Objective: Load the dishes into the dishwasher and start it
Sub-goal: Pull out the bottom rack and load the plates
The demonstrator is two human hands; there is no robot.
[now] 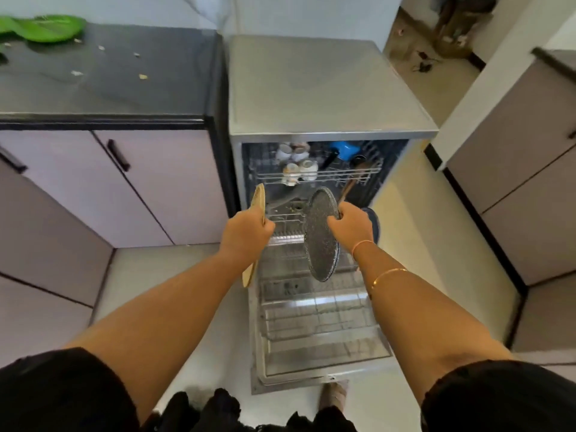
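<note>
The dishwasher (330, 88) stands open, its door folded down and the lower rack (314, 310) pulled out over it. My left hand (246, 233) grips a thin wooden board (259, 199) held on edge at the rack's left side. My right hand (350, 226) grips the rim of a round speckled grey pan (321, 241), held upright above the rack's far part. The upper rack (321, 174) holds several white cups (296, 163), a blue item (344, 149) and a wooden-handled utensil (349, 188).
A black countertop (103, 76) with green plates (46, 28) and crumbs lies to the left, above pale cabinet doors (149, 188). More cabinets (523, 169) stand on the right. Light floor flanks the open door, and my foot (335, 392) is at its front edge.
</note>
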